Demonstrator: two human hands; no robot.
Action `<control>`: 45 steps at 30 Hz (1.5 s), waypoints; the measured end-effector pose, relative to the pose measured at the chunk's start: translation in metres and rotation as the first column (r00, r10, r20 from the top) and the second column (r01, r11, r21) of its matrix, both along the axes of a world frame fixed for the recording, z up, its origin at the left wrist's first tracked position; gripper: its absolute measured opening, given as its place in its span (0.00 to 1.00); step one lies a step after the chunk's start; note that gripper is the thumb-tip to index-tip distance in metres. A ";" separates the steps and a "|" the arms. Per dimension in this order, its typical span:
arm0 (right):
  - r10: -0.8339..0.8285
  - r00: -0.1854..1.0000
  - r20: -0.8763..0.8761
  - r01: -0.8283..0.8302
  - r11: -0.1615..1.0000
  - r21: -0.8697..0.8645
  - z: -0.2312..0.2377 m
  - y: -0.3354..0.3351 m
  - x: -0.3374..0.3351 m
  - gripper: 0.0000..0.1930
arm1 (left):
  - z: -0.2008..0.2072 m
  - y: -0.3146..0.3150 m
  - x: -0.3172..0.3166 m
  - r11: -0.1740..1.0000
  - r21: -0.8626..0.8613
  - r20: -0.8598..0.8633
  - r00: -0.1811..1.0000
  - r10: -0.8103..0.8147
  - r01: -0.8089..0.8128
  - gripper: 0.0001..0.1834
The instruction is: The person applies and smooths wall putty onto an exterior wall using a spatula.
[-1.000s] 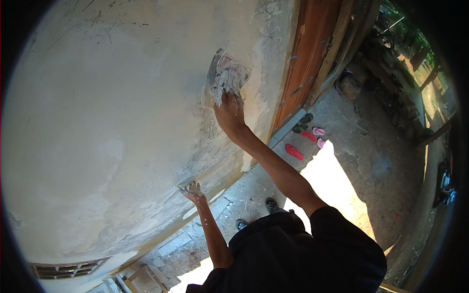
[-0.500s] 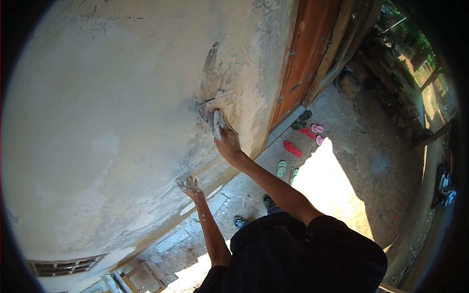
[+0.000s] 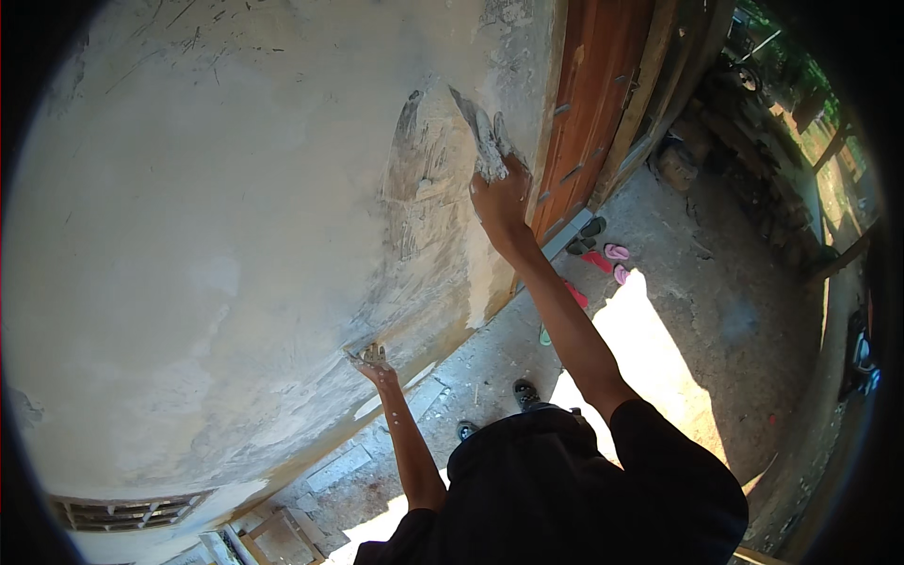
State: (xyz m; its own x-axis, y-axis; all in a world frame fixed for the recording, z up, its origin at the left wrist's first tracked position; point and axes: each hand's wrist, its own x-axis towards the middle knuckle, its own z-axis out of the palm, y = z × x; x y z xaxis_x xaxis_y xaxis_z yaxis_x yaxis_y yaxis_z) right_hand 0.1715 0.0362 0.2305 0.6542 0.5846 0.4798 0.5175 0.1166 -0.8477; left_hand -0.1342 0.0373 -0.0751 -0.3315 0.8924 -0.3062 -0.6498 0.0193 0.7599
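Note:
My right hand point(image 3: 502, 193) is closed round a plaster-smeared trowel point(image 3: 480, 137), whose blade is seen nearly edge-on against the wall point(image 3: 235, 217). It is high on the wall, close to the door frame. To the left of the trowel lies a rough patch of grey, streaked plaster point(image 3: 424, 169) with a dark curved edge. Lower down, my left hand point(image 3: 374, 365) is beside the wall with its fingers apart and pale plaster on them. Whether its palm carries any plaster is too small to tell.
A brown wooden door point(image 3: 589, 104) stands right of the wall. Several sandals lie by its sill, among them a pink sandal point(image 3: 617, 251). My shoes point(image 3: 525, 391) are on the concrete floor point(image 3: 706, 282). A slatted vent point(image 3: 132, 511) and a wooden frame point(image 3: 282, 539) are at lower left.
My right hand has moved up and to the right with the trowel, from the middle of the rough patch to its right side. The left hand has hardly moved.

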 end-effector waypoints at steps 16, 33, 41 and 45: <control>0.227 0.973 -0.031 -0.228 0.972 -0.046 -0.052 -0.021 -0.031 0.18 | -0.019 0.009 -0.014 0.998 -0.055 0.059 0.998 0.010 -0.007 0.31; 0.234 0.903 0.360 -0.200 0.971 -0.131 -0.052 -0.004 -0.058 0.19 | -0.008 0.007 -0.003 0.997 -0.071 0.043 0.999 0.018 -0.015 0.26; 0.178 0.984 -0.025 -0.180 0.980 -0.086 -0.015 0.021 -0.052 0.20 | -0.014 0.007 -0.004 0.999 -0.036 0.025 1.000 -0.012 0.013 0.27; 0.147 0.937 0.316 -0.062 0.963 -0.262 -0.047 0.028 -0.085 0.21 | -0.006 0.004 -0.003 0.998 -0.053 0.006 0.999 -0.039 0.039 0.29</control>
State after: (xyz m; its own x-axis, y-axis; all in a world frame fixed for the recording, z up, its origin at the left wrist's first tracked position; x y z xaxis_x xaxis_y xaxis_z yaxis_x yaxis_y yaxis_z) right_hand 0.0866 0.0638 0.1833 0.4121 0.7674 0.4911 0.7687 -0.0034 -0.6396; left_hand -0.1374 0.0414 -0.0815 -0.2955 0.8870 -0.3550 -0.6513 0.0848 0.7541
